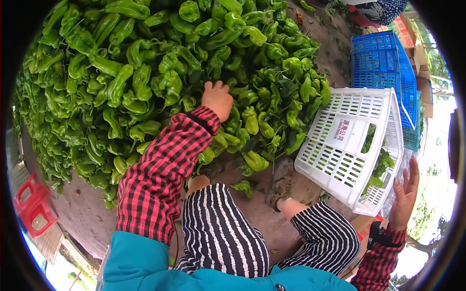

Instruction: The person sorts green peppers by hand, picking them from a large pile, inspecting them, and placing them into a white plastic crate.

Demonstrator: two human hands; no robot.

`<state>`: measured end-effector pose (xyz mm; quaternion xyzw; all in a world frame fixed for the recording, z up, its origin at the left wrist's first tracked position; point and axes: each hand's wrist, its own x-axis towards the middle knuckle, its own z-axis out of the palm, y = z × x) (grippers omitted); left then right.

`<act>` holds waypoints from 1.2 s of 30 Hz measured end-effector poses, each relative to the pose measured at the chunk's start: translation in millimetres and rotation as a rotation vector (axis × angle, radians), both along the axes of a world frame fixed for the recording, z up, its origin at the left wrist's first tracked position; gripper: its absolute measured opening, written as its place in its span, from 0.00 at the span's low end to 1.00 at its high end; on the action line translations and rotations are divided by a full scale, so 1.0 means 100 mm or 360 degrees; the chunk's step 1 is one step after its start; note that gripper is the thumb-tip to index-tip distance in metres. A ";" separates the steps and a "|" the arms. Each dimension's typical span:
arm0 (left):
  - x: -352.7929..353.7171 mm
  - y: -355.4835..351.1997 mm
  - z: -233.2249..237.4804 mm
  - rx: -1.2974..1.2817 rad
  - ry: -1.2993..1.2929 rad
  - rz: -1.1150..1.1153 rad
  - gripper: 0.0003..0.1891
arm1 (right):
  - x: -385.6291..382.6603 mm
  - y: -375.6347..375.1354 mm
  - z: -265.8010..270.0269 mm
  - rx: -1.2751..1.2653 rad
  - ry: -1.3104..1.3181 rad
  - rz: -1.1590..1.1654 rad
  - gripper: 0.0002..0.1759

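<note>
A large heap of green peppers (pixel 141 82) covers the ground in front of me. My left hand (pixel 218 100) reaches into the heap with its fingers curled down among the peppers; what they close on, if anything, is hidden. Off to the right, my right hand (pixel 406 194) is raised with the fingers spread and nothing in it. It is beside a white plastic crate (pixel 335 138), which stands tilted at the heap's right edge. Some green peppers (pixel 383 164) show inside this crate through its handle opening and top.
Blue crates (pixel 376 63) and a teal crate (pixel 412 123) stand behind the white one, near cardboard boxes (pixel 423 63). At the far left is a red plastic stool (pixel 36 206). My knees in striped trousers (pixel 223 233) are below the heap. Another person's patterned clothing (pixel 388 9) shows at the top right.
</note>
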<state>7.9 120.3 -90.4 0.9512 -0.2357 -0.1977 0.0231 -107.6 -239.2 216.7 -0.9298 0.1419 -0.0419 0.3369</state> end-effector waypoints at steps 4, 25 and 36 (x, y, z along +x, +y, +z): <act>-0.06 -0.25 -0.57 0.0152 0.0107 -0.0041 0.10 | -0.03 1.15 -0.27 0.1199 0.0279 0.0061 0.45; -0.17 0.07 0.15 -0.0531 0.0096 0.0189 0.19 | -0.60 1.45 -1.35 0.1855 0.1146 -0.0168 0.20; -0.31 0.23 0.21 -0.3315 0.1429 0.1456 0.26 | -0.47 1.47 -1.32 0.1852 0.1010 -0.0214 0.17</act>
